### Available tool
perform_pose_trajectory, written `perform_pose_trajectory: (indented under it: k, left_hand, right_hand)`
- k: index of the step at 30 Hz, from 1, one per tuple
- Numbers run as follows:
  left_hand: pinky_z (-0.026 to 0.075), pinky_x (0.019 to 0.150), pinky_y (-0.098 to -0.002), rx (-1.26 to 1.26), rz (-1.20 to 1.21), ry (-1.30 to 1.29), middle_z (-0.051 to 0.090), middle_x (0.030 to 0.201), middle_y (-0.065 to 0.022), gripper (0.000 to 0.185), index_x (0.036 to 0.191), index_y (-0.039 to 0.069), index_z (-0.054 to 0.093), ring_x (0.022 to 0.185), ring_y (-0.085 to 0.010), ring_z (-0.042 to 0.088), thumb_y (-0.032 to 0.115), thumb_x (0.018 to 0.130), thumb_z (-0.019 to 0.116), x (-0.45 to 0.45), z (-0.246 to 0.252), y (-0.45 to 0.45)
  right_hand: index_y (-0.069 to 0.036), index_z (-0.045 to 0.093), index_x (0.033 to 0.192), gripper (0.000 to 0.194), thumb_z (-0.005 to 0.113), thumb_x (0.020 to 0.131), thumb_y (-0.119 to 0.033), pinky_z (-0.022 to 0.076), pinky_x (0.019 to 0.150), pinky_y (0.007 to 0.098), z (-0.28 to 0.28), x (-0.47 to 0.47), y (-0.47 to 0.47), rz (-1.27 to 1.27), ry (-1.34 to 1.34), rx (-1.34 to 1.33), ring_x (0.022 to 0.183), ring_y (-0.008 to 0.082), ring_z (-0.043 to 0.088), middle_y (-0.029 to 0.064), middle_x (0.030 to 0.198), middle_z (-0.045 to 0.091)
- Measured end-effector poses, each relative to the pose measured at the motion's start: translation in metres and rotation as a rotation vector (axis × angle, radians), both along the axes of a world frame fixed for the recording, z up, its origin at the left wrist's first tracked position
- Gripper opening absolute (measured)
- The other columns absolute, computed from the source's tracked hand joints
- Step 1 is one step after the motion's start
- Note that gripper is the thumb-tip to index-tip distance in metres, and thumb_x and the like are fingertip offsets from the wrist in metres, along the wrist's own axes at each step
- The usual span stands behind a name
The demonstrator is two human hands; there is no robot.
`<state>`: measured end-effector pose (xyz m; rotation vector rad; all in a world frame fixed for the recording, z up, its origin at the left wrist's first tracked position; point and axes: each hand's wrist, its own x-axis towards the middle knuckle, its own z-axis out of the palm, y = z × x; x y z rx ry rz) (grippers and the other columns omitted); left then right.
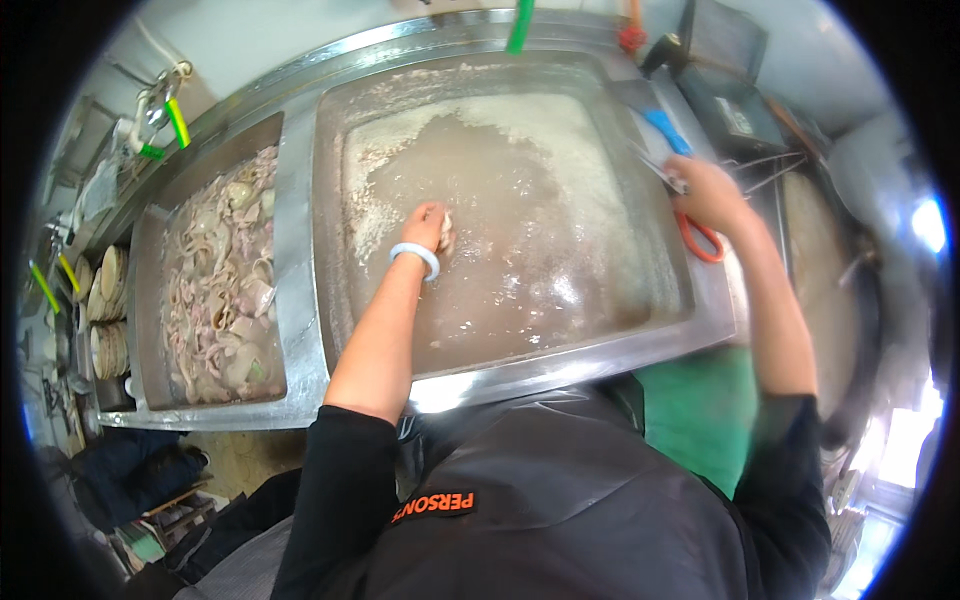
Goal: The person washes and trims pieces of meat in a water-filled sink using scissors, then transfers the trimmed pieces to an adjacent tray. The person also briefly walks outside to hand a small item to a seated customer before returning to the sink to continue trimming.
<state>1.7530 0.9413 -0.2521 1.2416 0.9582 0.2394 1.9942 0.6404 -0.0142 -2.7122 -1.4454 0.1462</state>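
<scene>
My left hand [427, 225], with a pale bangle at the wrist, is over the cloudy water of a large stainless-steel sink basin [300, 247]. Its fingers are closed on a small pale piece of meat or offal [448, 231], partly hidden by the hand. At the basin's right rim, my right hand [703, 189] grips a pair of scissors [701, 238] around the middle. Their metal blades point up and left, towards the water, and an orange-red handle loop shows below the hand. Slight blur hides how the fingers sit on the scissors.
In the left basin, many cut pieces of offal [225, 277] lie in water. Stacked round wooden pieces [109, 349] stand farther left. A blue-handled tool [667, 132] lies on the right rim. A green hose end [519, 28] hangs over the back. A dark box [731, 112] stands back right.
</scene>
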Motion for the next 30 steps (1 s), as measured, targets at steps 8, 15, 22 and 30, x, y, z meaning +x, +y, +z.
perform_pose_trajectory:
  k: [8,15,22,30]
  left_hand:
    - [0.05,0.071,-0.0278,-0.12,-0.031,-0.486,0.064,0.096,-0.0066,0.027,0.111,0.003,0.057,0.085,-0.015,0.061,0.004,0.085,0.061,0.009,0.046,-0.002]
    - [0.05,0.074,-0.0256,-0.016,-0.091,-0.496,0.064,0.1,-0.0052,0.031,0.115,0.005,0.059,0.086,-0.0122,0.061,0.002,0.083,0.062,0.013,0.084,-0.016]
    - [0.05,0.072,-0.0244,-0.046,-0.108,-0.493,0.065,0.095,-0.0044,0.028,0.11,0.002,0.061,0.082,-0.0103,0.061,0.002,0.083,0.063,0.005,0.097,-0.02]
    - [0.05,0.067,-0.0261,-0.146,-0.224,-0.508,0.066,0.088,-0.0057,0.029,0.112,0.001,0.059,0.078,-0.0121,0.062,0.007,0.085,0.063,0.007,0.106,-0.021]
  right_hand:
    - [-0.012,0.052,0.119,0.048,0.063,0.072,-0.008,0.0467,0.08,0.0455,-0.017,0.002,-0.04,-0.156,-0.078,-0.076,0.095,0.0393,0.059,0.0214,0.098,0.062]
    - [-0.011,0.052,0.116,0.04,0.066,0.082,-0.026,0.0489,0.074,0.0405,-0.043,-0.045,0.035,-0.216,0.362,0.327,0.084,0.0352,0.063,0.0198,0.09,0.064]
    - [-0.015,0.054,0.107,0.038,0.07,0.074,-0.02,0.0465,0.072,0.0413,-0.094,-0.091,0.094,0.127,0.156,0.512,0.088,0.032,0.056,0.0108,0.087,0.057]
    - [-0.015,0.058,0.104,0.034,0.071,0.072,-0.017,0.046,0.072,0.0408,-0.103,-0.074,0.084,0.2,0.078,0.526,0.09,0.031,0.054,0.0094,0.087,0.057]
